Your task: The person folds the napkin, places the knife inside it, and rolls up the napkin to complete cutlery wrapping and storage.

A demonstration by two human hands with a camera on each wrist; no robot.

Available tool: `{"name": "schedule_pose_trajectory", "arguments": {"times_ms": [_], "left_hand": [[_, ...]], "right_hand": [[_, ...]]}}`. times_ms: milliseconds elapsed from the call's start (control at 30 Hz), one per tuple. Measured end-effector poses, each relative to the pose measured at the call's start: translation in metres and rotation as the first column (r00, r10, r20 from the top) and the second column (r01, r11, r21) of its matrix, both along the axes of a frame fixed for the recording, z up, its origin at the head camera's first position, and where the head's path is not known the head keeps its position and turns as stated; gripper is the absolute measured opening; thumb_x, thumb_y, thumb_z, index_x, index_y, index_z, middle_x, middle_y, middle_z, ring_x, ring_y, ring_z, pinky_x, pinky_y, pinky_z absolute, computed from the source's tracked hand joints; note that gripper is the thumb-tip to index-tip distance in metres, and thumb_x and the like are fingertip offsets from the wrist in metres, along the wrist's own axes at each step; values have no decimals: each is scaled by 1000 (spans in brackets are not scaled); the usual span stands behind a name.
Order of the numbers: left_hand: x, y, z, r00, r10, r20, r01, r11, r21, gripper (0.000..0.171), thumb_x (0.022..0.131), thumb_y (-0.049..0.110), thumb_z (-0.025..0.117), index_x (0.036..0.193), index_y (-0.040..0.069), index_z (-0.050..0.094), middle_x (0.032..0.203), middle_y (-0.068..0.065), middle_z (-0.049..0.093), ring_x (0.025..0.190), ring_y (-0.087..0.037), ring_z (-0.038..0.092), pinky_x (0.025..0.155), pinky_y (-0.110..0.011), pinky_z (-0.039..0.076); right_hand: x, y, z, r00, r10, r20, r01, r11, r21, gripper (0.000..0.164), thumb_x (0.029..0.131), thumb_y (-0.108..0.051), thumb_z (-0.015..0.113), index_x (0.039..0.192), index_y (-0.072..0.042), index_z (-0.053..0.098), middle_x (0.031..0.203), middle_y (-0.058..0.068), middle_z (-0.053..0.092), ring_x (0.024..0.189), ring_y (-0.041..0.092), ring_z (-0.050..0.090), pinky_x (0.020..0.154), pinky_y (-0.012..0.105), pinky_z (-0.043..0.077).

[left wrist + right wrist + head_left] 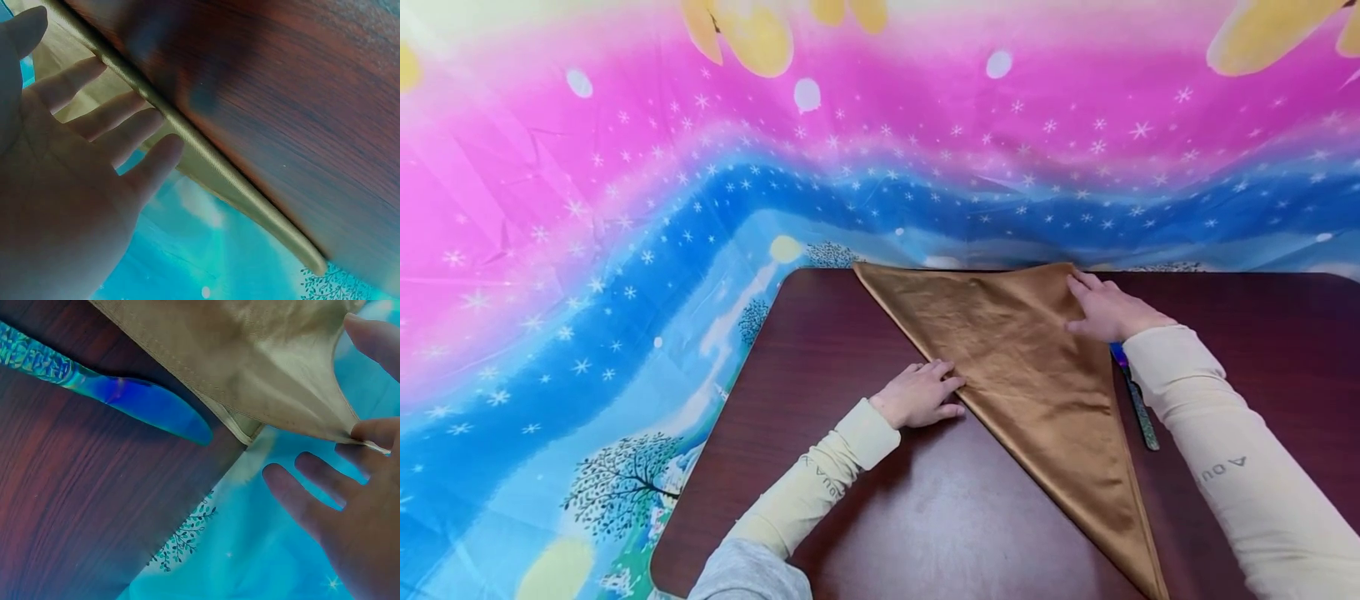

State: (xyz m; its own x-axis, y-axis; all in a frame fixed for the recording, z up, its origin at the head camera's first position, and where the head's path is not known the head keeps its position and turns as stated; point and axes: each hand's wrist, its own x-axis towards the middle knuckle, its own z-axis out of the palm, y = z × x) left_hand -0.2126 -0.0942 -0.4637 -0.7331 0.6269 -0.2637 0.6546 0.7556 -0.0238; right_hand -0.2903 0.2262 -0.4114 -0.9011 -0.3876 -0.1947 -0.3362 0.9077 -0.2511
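Note:
A golden-brown satin cloth napkin (1022, 358), folded into a triangle, lies on the dark wooden table. Along its long folded edge rests my left hand (922, 394), fingers straight and spread; the left wrist view shows the fingertips (169, 147) touching the fold, thumb apart. At the far right corner is my right hand (1111, 308). In the right wrist view the right hand (356, 512) pinches the lifted corner of the napkin (262, 369) between its fingers, with the thumb standing away. Beside the napkin's right edge lies a table knife (1138, 404), partly hidden by the right sleeve.
The table (820, 333) has rounded corners. Behind and left of it hangs a pink and blue printed cloth backdrop (887, 150). In the right wrist view, the knife's shiny blue blade (150, 406) points toward the table's far edge, near the napkin's hem.

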Motion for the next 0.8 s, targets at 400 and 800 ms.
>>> {"name": "schedule_pose_trajectory", "arguments": {"times_ms": [400, 800], "left_hand": [[2, 3, -1, 1000, 0, 26, 1, 1000, -20, 60, 97, 55, 42, 148, 23, 40, 156, -7, 33, 145, -23, 31, 113, -42, 32], [0, 3, 2, 1000, 15, 28, -14, 999, -33, 60, 98, 55, 42, 148, 24, 39, 156, -7, 33, 145, -23, 31, 113, -43, 33]], "right_hand": [[-5, 4, -6, 999, -33, 37, 33, 999, -5, 93, 90, -37, 63, 149, 12, 9, 157, 31, -1, 133, 62, 12, 102, 70, 26], [-12, 10, -7, 998, 9, 67, -7, 1000, -24, 73, 97, -21, 49, 149, 13, 9, 157, 31, -2, 133, 64, 9, 107, 68, 18]]}}
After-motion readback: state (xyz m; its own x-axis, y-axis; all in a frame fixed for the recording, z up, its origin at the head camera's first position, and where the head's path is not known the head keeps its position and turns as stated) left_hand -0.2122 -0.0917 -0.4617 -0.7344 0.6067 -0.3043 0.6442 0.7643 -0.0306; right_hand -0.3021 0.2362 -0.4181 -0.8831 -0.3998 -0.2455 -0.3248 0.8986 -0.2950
